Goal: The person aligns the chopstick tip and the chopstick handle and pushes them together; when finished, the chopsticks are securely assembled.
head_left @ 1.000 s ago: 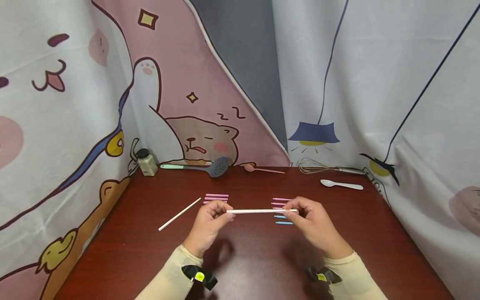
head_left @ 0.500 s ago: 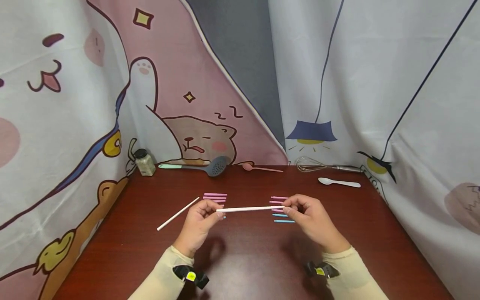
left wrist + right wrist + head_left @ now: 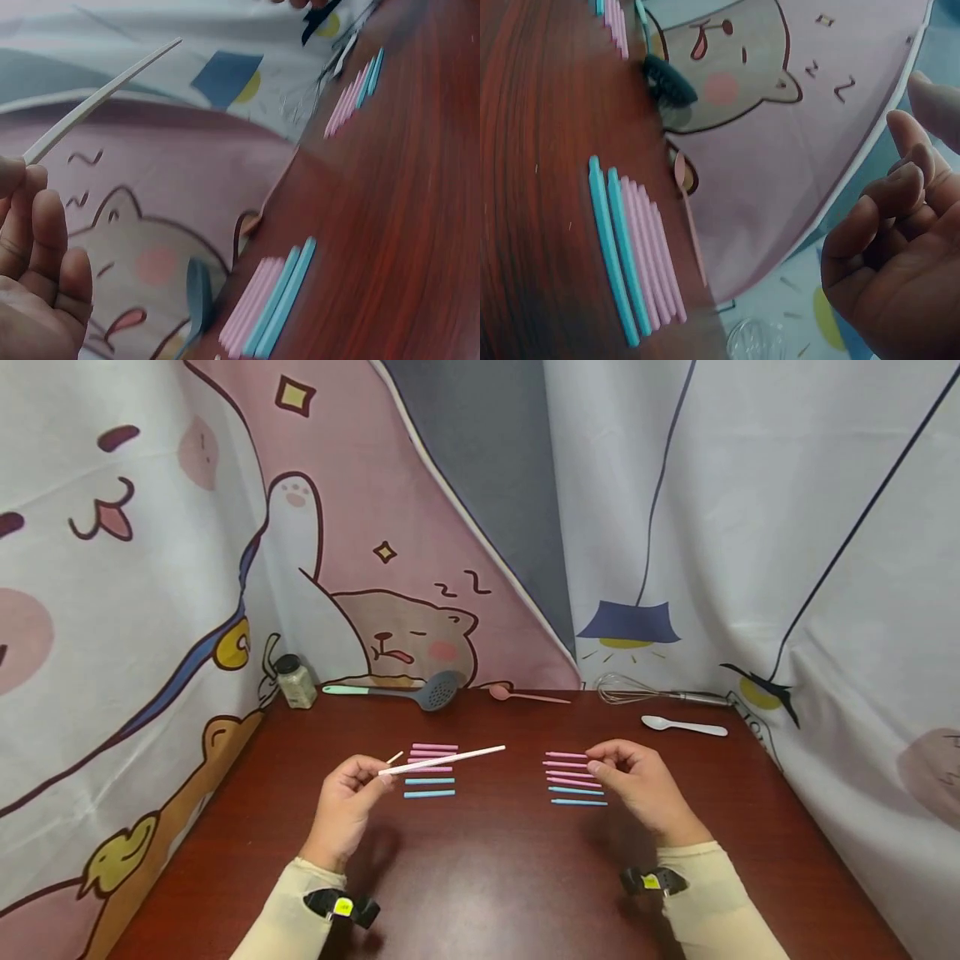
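In the head view my left hand (image 3: 345,810) pinches one end of a slim white stick (image 3: 450,758) between thumb and fingers. The stick's free end points right and slightly up, above the table. Behind the left hand shows the tip of a second white stick (image 3: 395,757); the rest is hidden. Below the held stick lie several pink sticks (image 3: 435,747) and two blue sticks (image 3: 430,781), side by side. My right hand (image 3: 645,789) hovers by a second row of pink sticks (image 3: 567,763) and blue sticks (image 3: 577,802), fingers loosely bent, holding nothing in the right wrist view.
Along the table's back edge stand or lie a jar (image 3: 295,682) with a dark lid, a slotted spatula (image 3: 435,692), a pink spoon (image 3: 525,696) and a whisk (image 3: 652,692). A white spoon (image 3: 684,726) lies before the whisk. Printed curtains (image 3: 480,485) enclose the table.
The white stick was held between both hands. My right hand has let go of it, and my left hand has carried it leftward, tilting its free end up.
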A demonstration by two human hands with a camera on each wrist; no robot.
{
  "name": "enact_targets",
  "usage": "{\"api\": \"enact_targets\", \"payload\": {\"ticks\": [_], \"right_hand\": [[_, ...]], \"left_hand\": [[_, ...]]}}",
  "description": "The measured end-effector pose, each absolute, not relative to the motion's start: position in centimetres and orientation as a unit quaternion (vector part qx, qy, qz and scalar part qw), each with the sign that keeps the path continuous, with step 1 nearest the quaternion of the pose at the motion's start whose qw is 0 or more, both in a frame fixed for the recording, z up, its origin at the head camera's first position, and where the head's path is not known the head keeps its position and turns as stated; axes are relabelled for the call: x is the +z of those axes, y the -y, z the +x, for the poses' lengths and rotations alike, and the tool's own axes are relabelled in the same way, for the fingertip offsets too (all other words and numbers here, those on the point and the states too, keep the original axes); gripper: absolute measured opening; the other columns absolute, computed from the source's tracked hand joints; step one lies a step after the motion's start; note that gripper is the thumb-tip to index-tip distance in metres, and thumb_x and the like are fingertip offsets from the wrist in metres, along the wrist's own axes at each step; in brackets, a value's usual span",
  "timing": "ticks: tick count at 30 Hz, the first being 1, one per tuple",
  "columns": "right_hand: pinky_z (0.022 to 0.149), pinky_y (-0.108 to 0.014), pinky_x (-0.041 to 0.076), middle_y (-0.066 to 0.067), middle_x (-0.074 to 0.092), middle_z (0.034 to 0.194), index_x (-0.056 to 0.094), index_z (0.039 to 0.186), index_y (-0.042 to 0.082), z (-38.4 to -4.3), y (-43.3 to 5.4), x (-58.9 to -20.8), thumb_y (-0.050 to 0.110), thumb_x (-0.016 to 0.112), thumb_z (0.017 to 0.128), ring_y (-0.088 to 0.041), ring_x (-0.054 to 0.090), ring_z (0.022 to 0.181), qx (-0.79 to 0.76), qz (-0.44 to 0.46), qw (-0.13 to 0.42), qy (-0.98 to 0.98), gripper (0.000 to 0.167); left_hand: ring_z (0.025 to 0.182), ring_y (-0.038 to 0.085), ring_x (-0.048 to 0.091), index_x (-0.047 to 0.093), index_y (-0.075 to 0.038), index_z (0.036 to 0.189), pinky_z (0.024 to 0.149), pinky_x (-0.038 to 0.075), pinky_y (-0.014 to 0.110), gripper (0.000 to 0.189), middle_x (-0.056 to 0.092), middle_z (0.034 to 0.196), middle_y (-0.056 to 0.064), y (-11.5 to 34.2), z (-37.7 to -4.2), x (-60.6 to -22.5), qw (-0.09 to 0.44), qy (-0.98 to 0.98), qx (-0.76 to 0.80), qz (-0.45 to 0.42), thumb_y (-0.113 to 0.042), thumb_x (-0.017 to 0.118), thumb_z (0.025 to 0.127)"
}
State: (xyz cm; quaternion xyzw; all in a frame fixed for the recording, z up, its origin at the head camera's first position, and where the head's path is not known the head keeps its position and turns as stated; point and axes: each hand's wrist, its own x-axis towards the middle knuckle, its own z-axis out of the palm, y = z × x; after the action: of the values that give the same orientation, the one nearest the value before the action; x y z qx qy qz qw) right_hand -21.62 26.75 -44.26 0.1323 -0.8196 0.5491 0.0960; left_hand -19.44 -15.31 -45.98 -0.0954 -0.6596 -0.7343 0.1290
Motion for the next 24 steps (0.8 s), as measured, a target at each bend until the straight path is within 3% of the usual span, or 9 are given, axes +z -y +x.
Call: {"api": "enact_targets", "payload": {"ticks": [9, 16, 24], "right_hand": [[0.059, -0.028, 0.047, 0.000, 0.060, 0.080, 0.073, 0.112, -0.002, -23.2, -28.4, -46.1, 0.013, 0.076, 0.098, -0.011, 0.055, 0.072, 0.537, 0.086, 0.064, 0.837, 0.021], [0.061, -0.029, 0.047, -0.008, 0.063, 0.084, 0.073, 0.116, -0.002, -23.9, -29.4, -47.0, 0.016, 0.077, 0.097, -0.014, 0.053, 0.073, 0.495, 0.052, -0.009, 0.867, 0.027], [0.062, -0.031, 0.045, -0.004, 0.058, 0.077, 0.075, 0.110, 0.001, -24.6, -30.2, -48.4, 0.016, 0.080, 0.094, -0.017, 0.053, 0.072, 0.463, 0.044, -0.047, 0.884, 0.022]], "left_hand": [[0.076, 0.009, 0.068, 0.067, 0.009, 0.101, 0.071, 0.059, 0.022, 0.007, 0.073, 0.083, 0.001, 19.6, -19.6, -47.1, 0.170, 0.664, -0.728, -0.019, 0.011, 0.068, 0.094], [0.072, 0.008, 0.070, 0.067, 0.008, 0.099, 0.069, 0.059, 0.022, 0.005, 0.073, 0.079, -0.001, 22.7, -20.2, -48.3, 0.189, 0.642, -0.743, 0.034, 0.011, 0.068, 0.095], [0.069, 0.011, 0.069, 0.071, 0.001, 0.095, 0.068, 0.059, 0.024, 0.009, 0.074, 0.078, -0.002, 25.2, -20.7, -50.4, 0.199, 0.646, -0.731, 0.096, 0.009, 0.070, 0.094]]}}
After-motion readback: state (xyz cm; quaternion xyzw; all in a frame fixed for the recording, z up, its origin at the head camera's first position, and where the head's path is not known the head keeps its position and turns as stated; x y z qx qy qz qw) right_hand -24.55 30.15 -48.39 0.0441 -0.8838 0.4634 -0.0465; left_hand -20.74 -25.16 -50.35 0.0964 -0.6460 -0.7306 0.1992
